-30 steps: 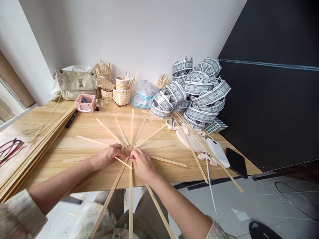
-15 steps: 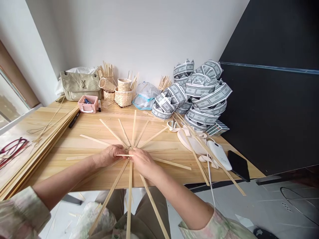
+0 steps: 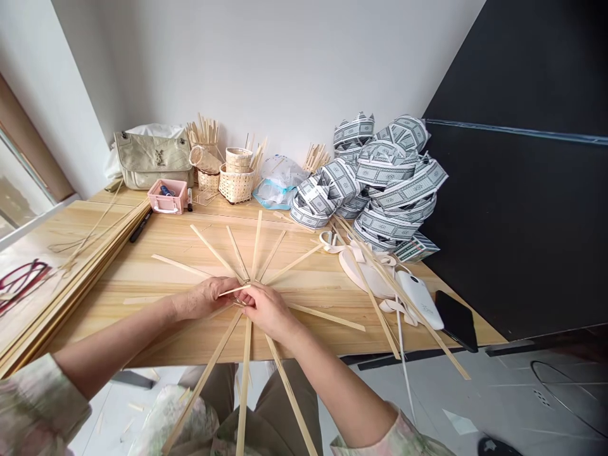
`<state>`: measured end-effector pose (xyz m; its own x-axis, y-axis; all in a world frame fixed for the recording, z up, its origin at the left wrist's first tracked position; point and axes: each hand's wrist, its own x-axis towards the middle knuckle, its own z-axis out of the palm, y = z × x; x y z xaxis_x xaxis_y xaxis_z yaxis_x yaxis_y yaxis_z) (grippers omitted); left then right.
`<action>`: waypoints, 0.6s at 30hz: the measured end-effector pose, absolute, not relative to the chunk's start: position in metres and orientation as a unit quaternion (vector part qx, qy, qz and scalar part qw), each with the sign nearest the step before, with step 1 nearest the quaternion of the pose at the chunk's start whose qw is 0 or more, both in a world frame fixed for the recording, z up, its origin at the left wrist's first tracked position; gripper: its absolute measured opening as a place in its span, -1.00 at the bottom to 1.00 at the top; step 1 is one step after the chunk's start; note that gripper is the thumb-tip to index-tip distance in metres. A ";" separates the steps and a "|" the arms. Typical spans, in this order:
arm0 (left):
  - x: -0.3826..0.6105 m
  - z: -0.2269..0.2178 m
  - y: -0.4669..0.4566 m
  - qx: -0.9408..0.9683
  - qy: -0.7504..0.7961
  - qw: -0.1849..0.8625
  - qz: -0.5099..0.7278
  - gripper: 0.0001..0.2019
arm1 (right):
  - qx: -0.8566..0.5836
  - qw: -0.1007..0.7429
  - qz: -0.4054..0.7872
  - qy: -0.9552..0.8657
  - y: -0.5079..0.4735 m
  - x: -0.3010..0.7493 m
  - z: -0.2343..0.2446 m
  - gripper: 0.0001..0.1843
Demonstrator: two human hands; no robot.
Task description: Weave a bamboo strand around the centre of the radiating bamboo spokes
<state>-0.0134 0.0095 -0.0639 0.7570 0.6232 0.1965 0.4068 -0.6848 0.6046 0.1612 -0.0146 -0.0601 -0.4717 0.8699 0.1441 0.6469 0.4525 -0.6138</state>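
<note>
From here I am watching both hands working at the middle of a wheel of flat bamboo strips [image 3: 289, 263] lying on the light wooden tabletop [image 3: 118, 278]. The left hand [image 3: 204, 299] is curled with its fingers closing on the small woven hub [image 3: 242, 299], and the right hand [image 3: 268, 310] is pinching the same hub from the other side, so the two are nearly touching around it. One short strip is poking out over the left hand's fingers, and the rest are radiating outward, several running past the tabletop's near edge. Beyond them, a beige quilted bag [image 3: 152, 161] is sitting against the wall, showing an interlocked monogram that I am reading as YSL. Beside it are a pink plastic box [image 3: 166, 196] and a small woven bamboo basket [image 3: 236, 185]. A heap of paper crowns [image 3: 389, 171] is piled on the right, printed in a repeating grey pattern that I cannot read. A white device [image 3: 420, 299] is lying near a black phone [image 3: 456, 320], and its small lettering is too blurred for me to make out.
</note>
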 end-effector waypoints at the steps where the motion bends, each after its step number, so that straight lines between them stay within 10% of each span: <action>1: -0.014 -0.063 0.010 0.898 0.277 0.279 0.196 -0.85 | -0.457 0.229 0.234 -0.827 -0.015 0.161 -0.061 -0.81; 18: -0.013 -0.061 0.011 0.901 0.256 0.279 0.211 -0.84 | -0.444 0.282 0.244 -0.815 -0.019 0.165 -0.068 -0.83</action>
<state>-0.0135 0.0107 -0.0613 0.7803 0.5785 0.2376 0.3435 -0.7140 0.6101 0.1648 -0.0195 -0.0676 -0.4477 0.8608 0.2422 0.5858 0.4870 -0.6478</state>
